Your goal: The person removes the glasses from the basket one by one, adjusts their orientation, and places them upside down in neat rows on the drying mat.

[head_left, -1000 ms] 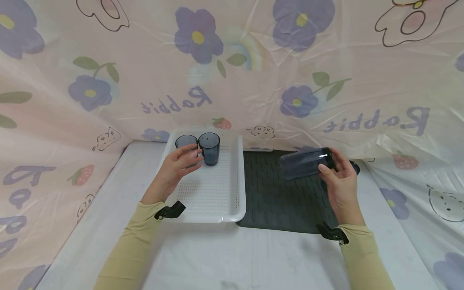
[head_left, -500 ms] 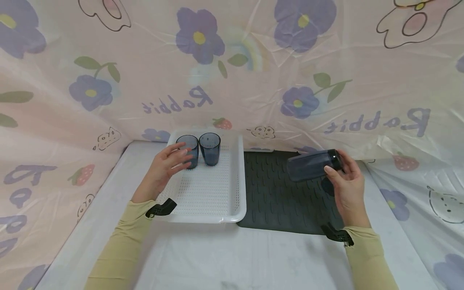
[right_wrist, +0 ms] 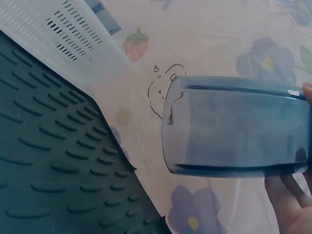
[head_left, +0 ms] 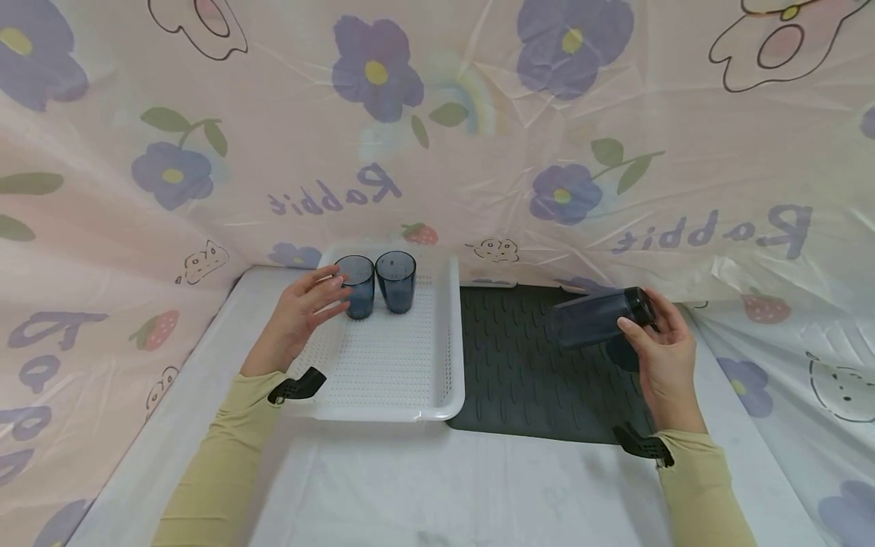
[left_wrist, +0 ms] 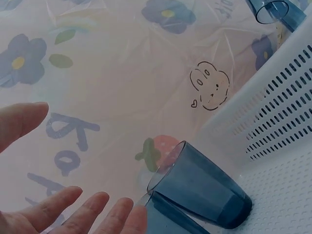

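Note:
My right hand (head_left: 666,361) grips a blue-grey drinking glass (head_left: 595,317) by its base end, held on its side above the dark mat, mouth toward the left. In the right wrist view this tilted glass (right_wrist: 239,126) is seen through, with fingertips at its base. Two similar glasses, one nearer left (head_left: 360,292) and one beside it (head_left: 396,285), stand upright at the back of the white basket (head_left: 456,342). My left hand (head_left: 294,319), fingers loosely spread and holding nothing, hovers over the basket's left side and overlaps the nearer glass's rim.
A dark ribbed mat (head_left: 506,372) lies right of the basket. A dark rounded thing (head_left: 622,355) shows on it, partly hidden by the held glass and right hand. A printed curtain (head_left: 465,182) hangs behind and beside the white table (head_left: 437,486).
My left hand has drawn back left, uncovering more of the nearer glass. My right hand has moved slightly right and down with its glass, still on its side.

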{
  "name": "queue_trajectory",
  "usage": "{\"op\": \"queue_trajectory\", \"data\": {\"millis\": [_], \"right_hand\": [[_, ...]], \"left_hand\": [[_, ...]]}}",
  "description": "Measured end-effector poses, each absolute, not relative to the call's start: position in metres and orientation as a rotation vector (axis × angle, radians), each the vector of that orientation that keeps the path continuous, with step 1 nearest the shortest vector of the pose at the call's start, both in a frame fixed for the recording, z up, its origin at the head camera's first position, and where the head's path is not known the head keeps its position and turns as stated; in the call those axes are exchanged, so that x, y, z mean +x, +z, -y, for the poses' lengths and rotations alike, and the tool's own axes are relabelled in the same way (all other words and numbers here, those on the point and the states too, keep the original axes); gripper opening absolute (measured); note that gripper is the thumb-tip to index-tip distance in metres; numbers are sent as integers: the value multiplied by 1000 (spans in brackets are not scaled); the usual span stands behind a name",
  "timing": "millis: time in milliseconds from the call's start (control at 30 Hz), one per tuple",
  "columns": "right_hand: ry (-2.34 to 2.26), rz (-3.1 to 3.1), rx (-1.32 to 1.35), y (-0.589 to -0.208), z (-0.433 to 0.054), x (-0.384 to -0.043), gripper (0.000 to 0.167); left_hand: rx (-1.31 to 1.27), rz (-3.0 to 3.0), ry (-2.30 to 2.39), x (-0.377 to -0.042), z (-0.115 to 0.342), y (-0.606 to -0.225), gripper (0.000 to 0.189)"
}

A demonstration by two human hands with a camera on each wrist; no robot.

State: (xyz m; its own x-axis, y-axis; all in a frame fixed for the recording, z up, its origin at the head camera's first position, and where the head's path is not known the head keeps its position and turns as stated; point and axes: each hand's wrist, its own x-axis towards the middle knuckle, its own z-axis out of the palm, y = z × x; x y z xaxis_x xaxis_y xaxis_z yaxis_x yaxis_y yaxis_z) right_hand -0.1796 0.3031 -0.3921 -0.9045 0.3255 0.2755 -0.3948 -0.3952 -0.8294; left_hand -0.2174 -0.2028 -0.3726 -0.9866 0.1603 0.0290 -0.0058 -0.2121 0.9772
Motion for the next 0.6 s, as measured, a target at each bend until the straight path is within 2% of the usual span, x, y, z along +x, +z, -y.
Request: {"op": "queue_trajectory", "data": {"millis": [233, 600], "right_hand": [[2271, 1441, 31, -398, -307, -182, 64], [2192, 1538, 9, -403, -312, -182, 64]], "left_hand": [[160, -1903, 2351, -223, 208, -376, 55], [35, -1927, 2341, -230, 211, -374, 66]]}}
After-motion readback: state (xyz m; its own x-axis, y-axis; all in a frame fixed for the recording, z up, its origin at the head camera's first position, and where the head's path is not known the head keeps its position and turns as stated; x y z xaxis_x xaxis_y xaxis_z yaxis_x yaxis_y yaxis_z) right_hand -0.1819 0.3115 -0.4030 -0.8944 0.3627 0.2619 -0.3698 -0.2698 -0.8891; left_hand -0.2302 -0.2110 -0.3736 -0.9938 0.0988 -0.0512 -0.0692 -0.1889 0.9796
